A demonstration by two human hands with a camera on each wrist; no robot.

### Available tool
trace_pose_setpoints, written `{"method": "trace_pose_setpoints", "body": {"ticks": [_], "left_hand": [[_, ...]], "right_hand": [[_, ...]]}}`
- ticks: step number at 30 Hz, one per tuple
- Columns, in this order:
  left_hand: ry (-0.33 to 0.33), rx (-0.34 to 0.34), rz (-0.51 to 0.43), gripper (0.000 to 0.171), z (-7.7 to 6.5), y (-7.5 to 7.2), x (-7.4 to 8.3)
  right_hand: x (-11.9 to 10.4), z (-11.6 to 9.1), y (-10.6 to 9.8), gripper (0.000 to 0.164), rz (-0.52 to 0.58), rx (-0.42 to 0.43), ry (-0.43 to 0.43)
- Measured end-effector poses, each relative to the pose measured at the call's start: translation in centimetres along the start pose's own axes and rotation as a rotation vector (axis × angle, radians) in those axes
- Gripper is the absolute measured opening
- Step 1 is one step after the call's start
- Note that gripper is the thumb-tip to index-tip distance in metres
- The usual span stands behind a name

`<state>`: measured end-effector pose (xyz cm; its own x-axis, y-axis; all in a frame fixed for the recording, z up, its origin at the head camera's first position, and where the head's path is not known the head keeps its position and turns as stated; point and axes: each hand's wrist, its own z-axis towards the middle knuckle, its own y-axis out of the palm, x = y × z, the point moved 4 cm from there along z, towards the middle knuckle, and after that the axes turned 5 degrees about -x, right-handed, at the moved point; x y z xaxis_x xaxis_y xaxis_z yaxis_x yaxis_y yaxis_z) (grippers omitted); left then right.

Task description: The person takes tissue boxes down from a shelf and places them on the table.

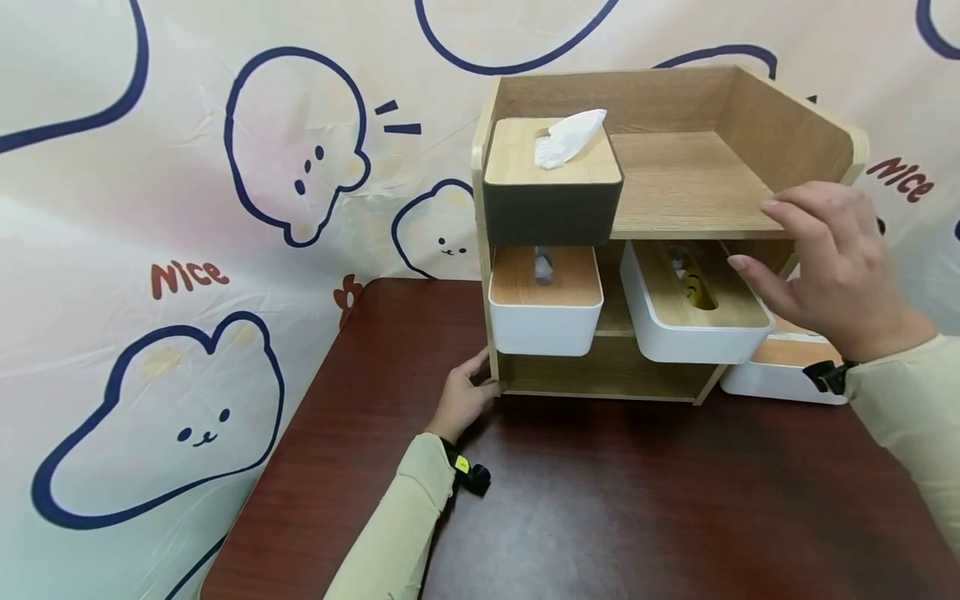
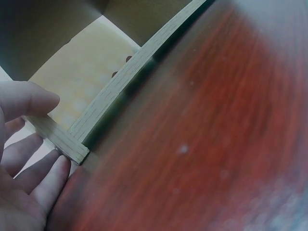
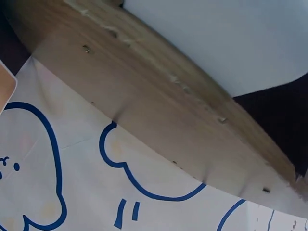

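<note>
A small wooden shelf (image 1: 667, 212) stands on the dark red table. My left hand (image 1: 461, 400) grips the lower front corner of its left side panel (image 2: 60, 139), thumb on the inner face and fingers outside. Beside the upper right of the shelf, my right hand (image 1: 843, 258) is raised with loosely bent fingers around nothing visible. The right wrist view shows the shelf's side panel (image 3: 144, 110) but no fingers. A dark grey tissue box (image 1: 552, 215) with a wooden lid sits top left, a white tissue pulled up. Two white tissue boxes, left (image 1: 545, 329) and right (image 1: 705, 342), jut from the middle level.
Another white box (image 1: 780, 379) with a wooden lid stands on the table to the right of the shelf, partly behind my right wrist. The table (image 1: 637, 500) extends in front. A cartoon-printed curtain (image 1: 315, 167) hangs behind and on the left.
</note>
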<state>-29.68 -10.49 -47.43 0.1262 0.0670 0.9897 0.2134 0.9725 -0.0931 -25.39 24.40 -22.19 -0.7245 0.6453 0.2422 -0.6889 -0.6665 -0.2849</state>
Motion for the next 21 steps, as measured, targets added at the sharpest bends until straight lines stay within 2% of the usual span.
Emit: {"method": "trace_pose_setpoints", "body": {"ticks": [4,11,21], "left_hand": [[-0.002,-0.004,0.002,0.069,0.2,-0.1,-0.4],[-0.007,0.02,-0.003,0.071,1.3,-0.3,-3.1],[0.016,0.053,0.019,0.071,1.3,-0.2,-3.5]], "right_hand": [[0.1,0.1,0.3,0.055,-0.013,-0.053,-0.014],[-0.2,0.8,0.8,0.053,-0.015,-0.083,-0.036],[-1.0,2.5,1.7,0.054,0.024,-0.133,-0.08]]}}
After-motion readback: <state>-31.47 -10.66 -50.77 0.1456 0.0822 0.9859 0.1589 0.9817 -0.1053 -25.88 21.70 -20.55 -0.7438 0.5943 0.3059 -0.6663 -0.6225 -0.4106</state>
